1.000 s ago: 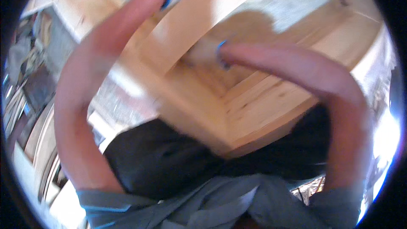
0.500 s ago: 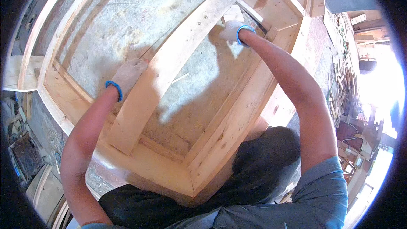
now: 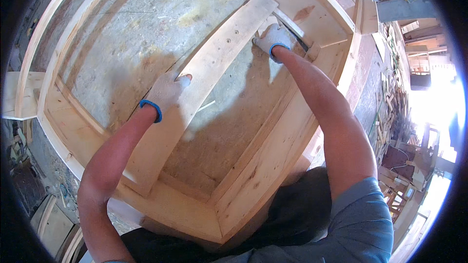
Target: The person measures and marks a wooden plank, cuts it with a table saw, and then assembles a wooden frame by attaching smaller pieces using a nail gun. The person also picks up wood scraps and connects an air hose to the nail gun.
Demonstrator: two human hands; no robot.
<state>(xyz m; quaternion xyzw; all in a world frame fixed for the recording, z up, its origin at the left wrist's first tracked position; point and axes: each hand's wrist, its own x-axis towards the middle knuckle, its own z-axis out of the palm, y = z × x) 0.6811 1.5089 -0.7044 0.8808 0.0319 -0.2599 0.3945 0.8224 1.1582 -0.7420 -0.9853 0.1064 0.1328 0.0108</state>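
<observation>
A long, slightly curved wooden plank [image 3: 214, 63] lies slantwise across a large wooden frame [image 3: 263, 180], with several dark holes toward its far end. My left hand [image 3: 168, 90], in a white knitted glove with a blue cuff, grips the plank's left edge. Its thumb rests on the upper face; the other fingers are mostly hidden. By the plank's far right edge, my gloved right hand [image 3: 275, 39] is closed around a small pale wood block [image 3: 268, 22]. The hand covers much of that block, and I cannot tell whether it touches the plank.
Curved wooden rails [image 3: 51, 24] run along the left. Stained concrete floor [image 3: 195, 2] shows through the frame, with a thin wood sliver [image 3: 206, 105] on it. Scrap wood strips [image 3: 394, 87] are heaped at the right. My dark-trousered leg [image 3: 302, 209] is against the frame's near side.
My left hand has slid farther up the plank, its thumb now on the upper face. The right hand has shifted slightly and covers more of the block. The view has moved a little.
</observation>
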